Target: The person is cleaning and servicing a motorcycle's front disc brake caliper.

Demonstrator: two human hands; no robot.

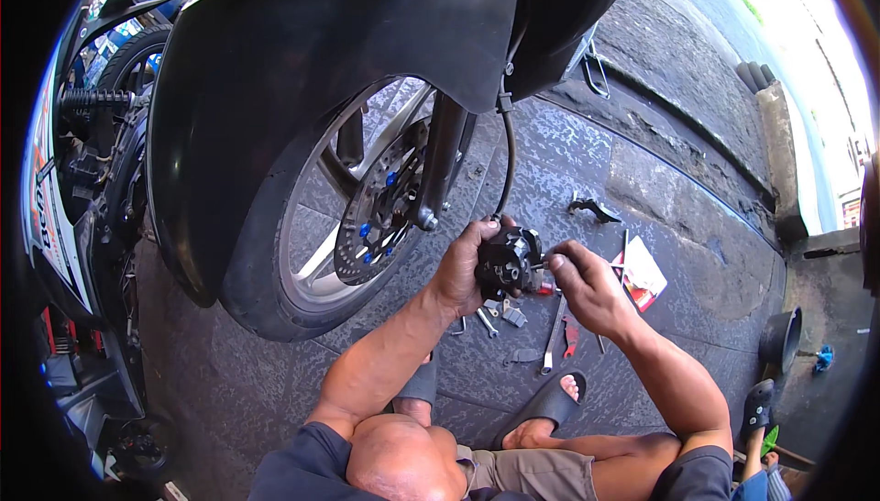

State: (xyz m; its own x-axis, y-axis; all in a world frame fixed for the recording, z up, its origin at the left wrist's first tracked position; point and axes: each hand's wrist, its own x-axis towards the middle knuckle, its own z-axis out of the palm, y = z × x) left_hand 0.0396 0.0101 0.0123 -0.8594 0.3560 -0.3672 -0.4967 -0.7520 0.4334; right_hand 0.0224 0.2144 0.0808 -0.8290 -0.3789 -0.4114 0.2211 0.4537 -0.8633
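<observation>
Caliper (pixel 510 267) is held in front of the body, clear of the disc (pixel 359 237), with its left side grasped by the left hand (pixel 461 267). From its top, the hose (pixel 511 157) is led up beside the fork (pixel 446 148). A thin rod (pixel 541 265) is pinched between the thumb and fingers of the right hand (pixel 589 292), just to the right of the caliper. The rod is laid roughly sideways, its long axis pointed at the caliper's right face; whether it is seated there cannot be told. The rod is thus nearer the right hand, while the caliper's weight appears to be borne by the left. Below, a wrench (pixel 554 336) is left on the floor (pixel 678 313).
</observation>
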